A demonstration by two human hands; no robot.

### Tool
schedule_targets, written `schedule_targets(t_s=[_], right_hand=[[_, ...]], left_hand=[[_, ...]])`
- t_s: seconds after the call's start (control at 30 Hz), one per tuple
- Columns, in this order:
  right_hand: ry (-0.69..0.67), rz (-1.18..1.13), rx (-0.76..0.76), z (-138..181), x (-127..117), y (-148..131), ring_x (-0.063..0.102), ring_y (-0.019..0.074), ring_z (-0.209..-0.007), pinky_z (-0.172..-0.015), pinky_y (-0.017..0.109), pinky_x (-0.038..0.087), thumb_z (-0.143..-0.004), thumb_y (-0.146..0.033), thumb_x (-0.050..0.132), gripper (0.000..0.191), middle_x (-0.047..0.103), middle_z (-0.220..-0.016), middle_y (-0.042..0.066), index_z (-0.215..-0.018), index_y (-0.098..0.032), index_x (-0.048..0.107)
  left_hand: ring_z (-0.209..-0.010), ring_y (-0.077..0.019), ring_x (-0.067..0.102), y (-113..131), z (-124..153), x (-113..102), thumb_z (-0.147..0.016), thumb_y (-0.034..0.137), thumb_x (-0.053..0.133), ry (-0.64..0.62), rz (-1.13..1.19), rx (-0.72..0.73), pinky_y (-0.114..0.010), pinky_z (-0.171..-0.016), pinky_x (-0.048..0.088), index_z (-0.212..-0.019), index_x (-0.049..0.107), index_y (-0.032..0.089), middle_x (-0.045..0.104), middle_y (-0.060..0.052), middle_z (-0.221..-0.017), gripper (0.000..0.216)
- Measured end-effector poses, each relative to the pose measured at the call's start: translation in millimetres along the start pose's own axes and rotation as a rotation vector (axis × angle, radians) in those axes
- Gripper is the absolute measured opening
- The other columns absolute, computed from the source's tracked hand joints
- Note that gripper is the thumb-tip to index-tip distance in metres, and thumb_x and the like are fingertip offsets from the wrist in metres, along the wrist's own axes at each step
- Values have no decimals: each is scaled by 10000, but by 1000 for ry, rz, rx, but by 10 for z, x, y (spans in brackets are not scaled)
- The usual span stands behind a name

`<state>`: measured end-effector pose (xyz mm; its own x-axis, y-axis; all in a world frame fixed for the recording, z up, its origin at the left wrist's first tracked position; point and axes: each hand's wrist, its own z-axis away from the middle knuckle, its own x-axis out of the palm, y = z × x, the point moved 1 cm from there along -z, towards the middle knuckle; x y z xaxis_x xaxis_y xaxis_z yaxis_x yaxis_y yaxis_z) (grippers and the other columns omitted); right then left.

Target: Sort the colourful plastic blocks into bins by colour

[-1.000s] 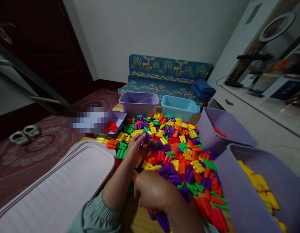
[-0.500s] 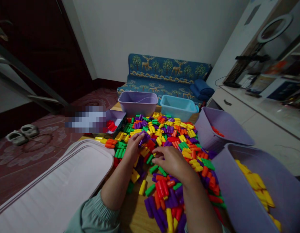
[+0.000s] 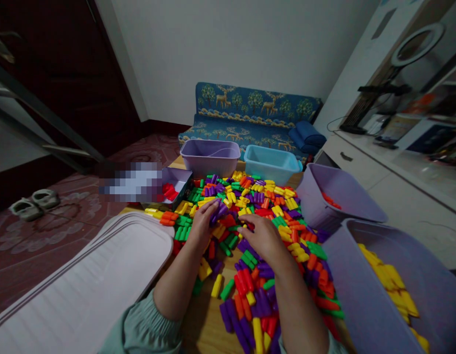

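Purple plastic pegs (image 3: 217,210) sit in the left hand's (image 3: 201,223) clenched grip, above the heap of coloured pegs (image 3: 272,231) on the surface. The right hand (image 3: 263,238) rests flat on the heap, grip released, beside a lilac bin of yellow pegs (image 3: 364,295).

The room is dim and underexposed; the dark door (image 3: 66,73) at upper left nearly vanishes in shadow. The pale wall (image 3: 231,44) catches soft light. Wide-angle distortion bends the edges, and a pixelated patch (image 3: 130,182) blurs one spot.
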<state>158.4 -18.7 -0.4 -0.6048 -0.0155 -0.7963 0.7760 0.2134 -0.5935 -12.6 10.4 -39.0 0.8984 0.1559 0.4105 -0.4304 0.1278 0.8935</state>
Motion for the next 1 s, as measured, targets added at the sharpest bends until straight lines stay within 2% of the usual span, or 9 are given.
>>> schedule_targets(t_s=[0.07, 0.13, 0.23, 0.33, 0.43, 0.57, 0.7, 0.83, 1.0], right_hand=[[93, 24, 31, -31, -8, 73, 618, 244, -1141, -1012, 381, 458, -815, -214, 646, 345, 667, -1227, 103, -1157, -183, 686], [149, 92, 54, -43, 17, 146, 545, 268, -1242, -1064, 397, 417, -809, -209, 652, 450, 576, -1349, 143, -1255, -149, 627], [131, 191, 61, -39, 95, 238, 461, 296, -1322, -1099, 427, 373, -795, -182, 656, 584, 487, -1430, 167, -1365, -143, 532], [63, 205, 50, -38, 158, 292, 557, 274, -1210, -1031, 397, 436, -781, -118, 635, 522, 596, -1298, 135, -1298, -178, 597], [72, 189, 96, -58, 152, 299, 637, 266, -1029, -900, 381, 502, -757, -108, 644, 398, 666, -1118, 108, -1139, -209, 694], [210, -10, 112, -92, 83, 228, 652, 230, -892, -816, 348, 516, -750, -177, 674, 309, 686, -1028, 86, -1057, -193, 702], [327, -306, 109, -94, 85, 119, 656, 193, -769, -747, 324, 523, -753, -306, 681, 341, 712, -987, 74, -1068, -180, 659], [280, -508, 90, -78, 181, 35, 667, 181, -749, -714, 302, 525, -761, -314, 644, 351, 725, -935, 64, -1086, -183, 627], [245, -527, 96, -70, 242, -7, 660, 178, -713, -685, 296, 522, -737, -295, 648, 353, 718, -872, 48, -1071, -186, 612]], left_hand=[[-591, -114, 663, -3, 2, 5, -730, 383, 725, -13, 10, -3, -135, -375, 387, -1143, 658, 165, 703, -40, -850, 472], [-599, -121, 672, -17, -2, 6, -729, 359, 731, -25, 17, -6, -137, -377, 397, -1149, 648, 157, 708, -52, -869, 473], [-597, -122, 670, -47, -15, 1, -713, 344, 752, -48, 18, 3, -144, -394, 423, -1137, 642, 155, 708, -53, -873, 477], [-616, -126, 675, -69, -25, -6, -696, 365, 770, -68, 5, 11, -151, -417, 449, -1139, 637, 170, 706, -46, -887, 501], [-647, -136, 685, -71, -28, -7, -684, 385, 779, -75, -13, 9, -169, -448, 482, -1145, 634, 183, 701, -41, -920, 524], [-634, -131, 671, -48, -7, 12, -692, 416, 768, -75, -75, 24, -160, -419, 441, -1146, 653, 169, 700, -49, -922, 529], [-562, -109, 635, -20, 45, 62, -713, 439, 752, -118, -140, 17, -152, -402, 379, -1168, 664, 159, 702, -44, -842, 542], [-462, -81, 548, -19, 78, 113, -712, 480, 750, -224, -185, 43, -159, -386, 308, -1150, 688, 144, 654, -14, -671, 555], [-374, -37, 366, -49, 59, 125, -704, 530, 738, -271, -196, 67, -167, -373, 214, -1112, 707, 119, 536, 32, -525, 580]])
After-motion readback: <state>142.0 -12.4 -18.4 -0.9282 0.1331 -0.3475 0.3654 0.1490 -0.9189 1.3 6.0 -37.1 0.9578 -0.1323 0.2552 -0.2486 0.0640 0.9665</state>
